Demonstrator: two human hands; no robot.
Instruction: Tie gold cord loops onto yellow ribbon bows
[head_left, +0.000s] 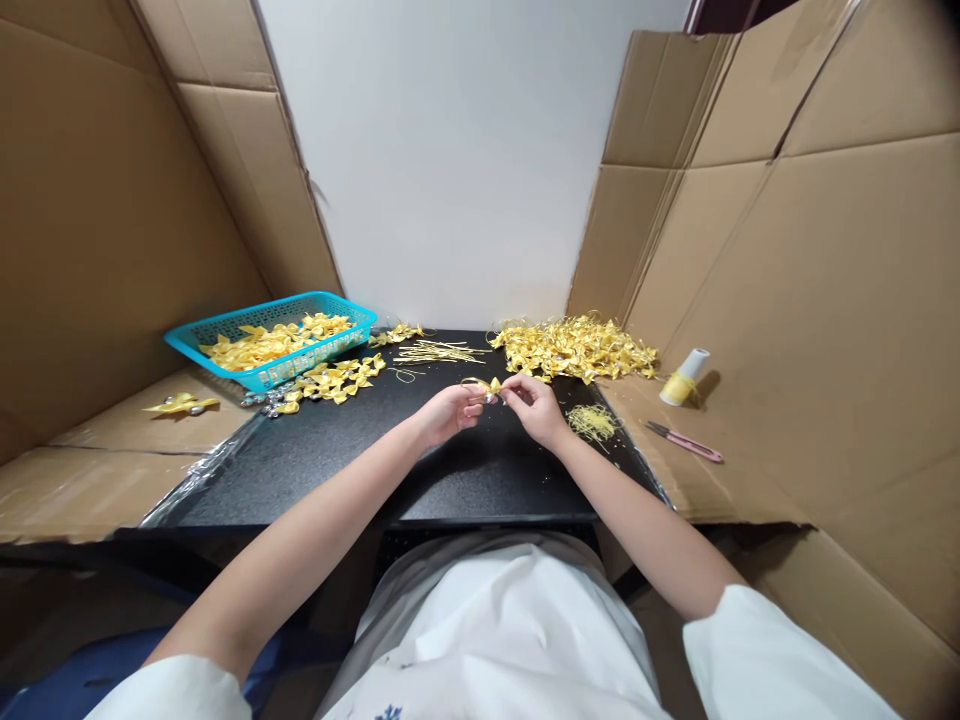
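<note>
Over the middle of the black table [465, 480], my left hand [448, 411] and my right hand [534, 405] meet, both pinched on a small yellow ribbon bow [486, 387] held between their fingertips. A little clump of yellow thread trimmings [592, 423] lies just right of my right hand. Behind my hands spreads a big pile of yellow ribbon pieces [574, 347] and a bunch of thin yellow strips [435, 352].
A turquoise basket [225, 327] holding yellow bows sits at the back left, with more bows [337, 378] beside it. A spool of yellow thread [684, 378] and pink snips [686, 442] lie on cardboard at right. Cardboard walls stand on both sides.
</note>
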